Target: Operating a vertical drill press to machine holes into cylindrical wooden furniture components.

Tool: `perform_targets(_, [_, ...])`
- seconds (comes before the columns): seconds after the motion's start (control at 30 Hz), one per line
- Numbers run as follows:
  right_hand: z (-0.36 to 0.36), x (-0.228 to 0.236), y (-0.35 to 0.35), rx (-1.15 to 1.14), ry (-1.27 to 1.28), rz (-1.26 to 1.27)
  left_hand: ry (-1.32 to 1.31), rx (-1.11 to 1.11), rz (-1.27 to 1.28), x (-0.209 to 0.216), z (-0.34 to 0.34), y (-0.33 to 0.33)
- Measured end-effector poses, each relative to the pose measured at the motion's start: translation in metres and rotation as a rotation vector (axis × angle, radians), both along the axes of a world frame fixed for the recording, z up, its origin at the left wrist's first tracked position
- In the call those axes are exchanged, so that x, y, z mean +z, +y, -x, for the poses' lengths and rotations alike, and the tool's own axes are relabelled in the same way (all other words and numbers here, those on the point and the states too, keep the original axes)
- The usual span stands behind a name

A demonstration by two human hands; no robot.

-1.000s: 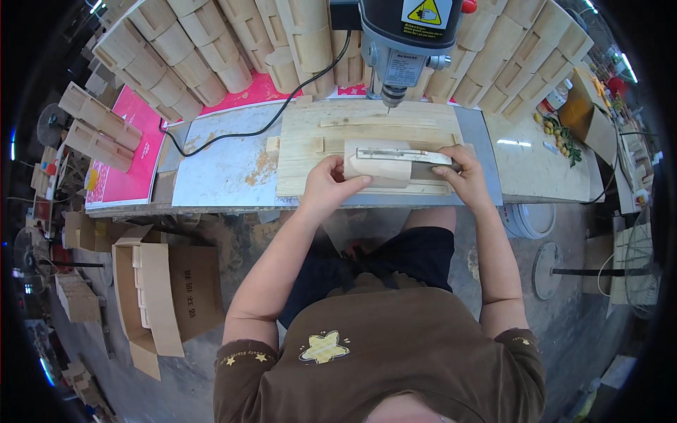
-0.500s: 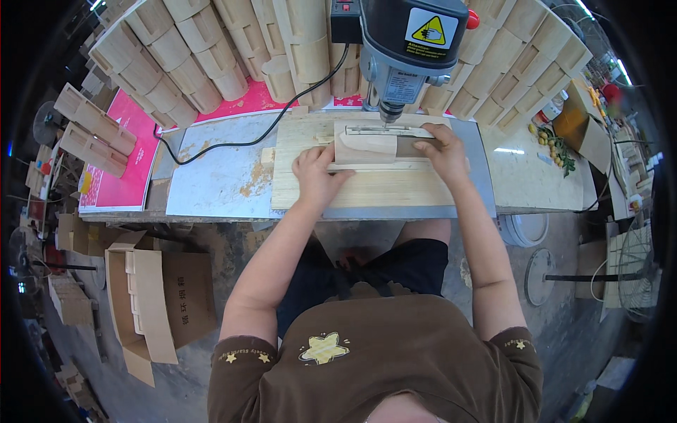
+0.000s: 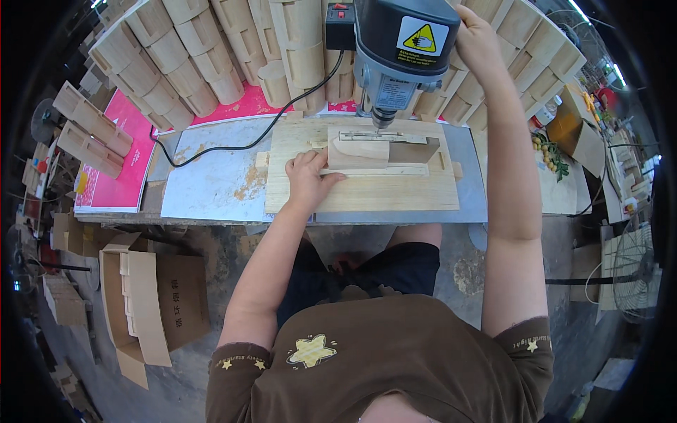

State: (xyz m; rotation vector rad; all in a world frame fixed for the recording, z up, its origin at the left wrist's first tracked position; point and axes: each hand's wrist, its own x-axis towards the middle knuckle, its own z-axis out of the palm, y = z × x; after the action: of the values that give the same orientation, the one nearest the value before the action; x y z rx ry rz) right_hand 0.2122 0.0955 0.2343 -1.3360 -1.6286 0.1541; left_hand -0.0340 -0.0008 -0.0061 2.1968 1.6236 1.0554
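A pale wooden block (image 3: 360,150) with a rounded end and a dark flat section (image 3: 415,151) at its right lies on a wooden jig board (image 3: 395,194). Along its back edge runs a narrow metal strip (image 3: 370,137), under the chuck (image 3: 383,118) of a bench drill press (image 3: 402,42). My left hand (image 3: 308,178) closes on the block's left end, thumb stretched along the front. Raised at the right side of the drill head, my right hand (image 3: 479,44) is wrapped round the feed handle, whose red knob it hides.
Stacked wooden cylinders with cut slots (image 3: 190,56) line the back of the bench on both sides. A black cable (image 3: 240,143) curves across the bench's left. An open cardboard box (image 3: 151,303) stands on the floor at left, a fan (image 3: 635,264) at right.
My right hand has left the right end of the block and gone up to the drill's feed handle. My left hand stays at the block's left end. The view has shifted slightly.
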Motion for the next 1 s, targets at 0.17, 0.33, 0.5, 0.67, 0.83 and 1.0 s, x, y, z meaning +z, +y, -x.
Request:
perform_targets(0.17, [0.007, -0.001, -0.065, -0.236, -0.454, -0.153, 0.026, 0.029, 0.011, 0.003, 0.001, -0.003])
perform_targets(0.33, [0.015, -0.06, -0.12, -0.147, -0.304, -0.293, 0.002, 0.029, -0.026, 0.001, 0.002, -0.003])
perform_targets(0.5, [0.023, -0.11, -0.122, -0.057, -0.021, -0.354, 0.027, 0.027, 0.011, 0.0, 0.003, -0.001])
perform_targets(0.67, [0.019, -0.167, -0.098, -0.034, 0.009, -0.475, 0.015, 0.022, 0.001, 0.0, -0.001, 0.0])
perform_targets(0.83, [0.016, -0.158, -0.103, -0.043, -0.044, -0.495, 0.027, 0.027, 0.012, -0.002, 0.001, -0.001])
perform_targets(1.0, [0.009, -0.069, -0.095, -0.07, -0.077, -0.449, 0.022, 0.027, 0.023, 0.0, 0.001, -0.001])
